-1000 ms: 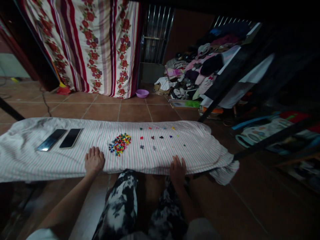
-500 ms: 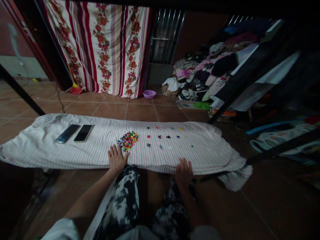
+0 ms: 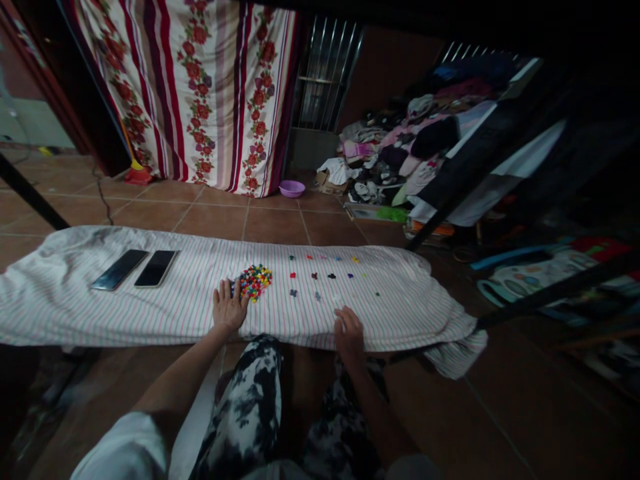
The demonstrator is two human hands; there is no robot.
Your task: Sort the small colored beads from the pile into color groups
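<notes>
My left hand (image 3: 230,307) lies flat with its fingers stretched out on the striped cloth (image 3: 185,307), at the near left edge of a heap of small multicoloured pieces (image 3: 257,281). They look like beads, though they are too small to be sure. To the right of the heap, little groups in single colours stand in rows, among them red pieces (image 3: 293,275), black pieces (image 3: 332,276) and dark grey pieces (image 3: 293,293). My right hand (image 3: 349,330) is over the cloth's near edge, just short of some pale pieces (image 3: 337,299). Its fingers are loosely bent and hold nothing visible.
Two phones (image 3: 120,270) (image 3: 157,269) lie on the cloth at the left. Beyond the cloth are a tiled floor, a purple basin (image 3: 292,189), a flowered curtain (image 3: 220,100) and a heap of clothes (image 3: 400,147). A dark bar (image 3: 550,297) slants past the right end.
My right hand has moved left and a little forward, and its fingers have bent. My left hand stays beside the heap. The whole view has shifted slightly.
</notes>
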